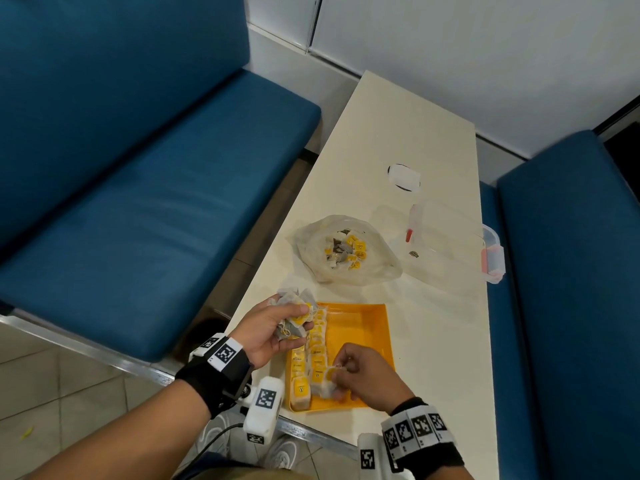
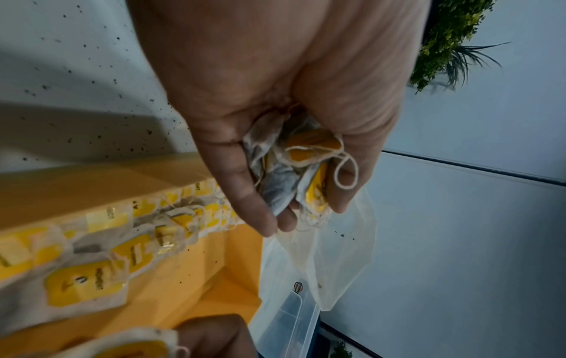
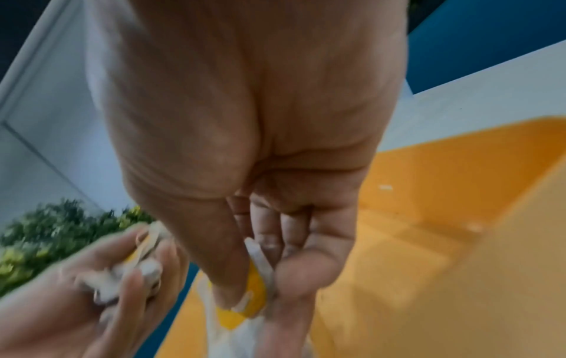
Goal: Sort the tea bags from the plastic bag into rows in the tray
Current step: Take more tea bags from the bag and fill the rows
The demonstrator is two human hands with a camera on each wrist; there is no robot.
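The left hand (image 1: 273,327) hovered over the 10 o'clock corner of the shallow square orange plastic tray (image 1: 367,317), its fingers and thumb curled around a loose bunch of white paper tea bags with yellow tags (image 1: 294,318). It seemed to serve as a reservoir, kept close to the tray so that the other hand had only a short reach for each new bag. The right hand (image 1: 367,375) was low over the tray's 6 o'clock side, thumb and forefinger pinching a single tea bag (image 1: 327,379) by its yellow tag, apparently so the pouch could hang and be set down square at the near end of a row. Two rows of laid tea bags (image 1: 311,355) ran along the tray's 9 o'clock side, tags up and overlapping; the remaining floor towards 3 o'clock was bare orange, so the sorting looked well short of finished. The crumpled clear plastic bag (image 1: 346,252) lay on the cream rectangular table (image 1: 415,133) at 12 o'clock from the tray, its mouth open upward with more tea bags inside, probably left open for the next handful. A clear lidded plastic box with red clips (image 1: 457,244) stood at 3 o'clock of that bag.
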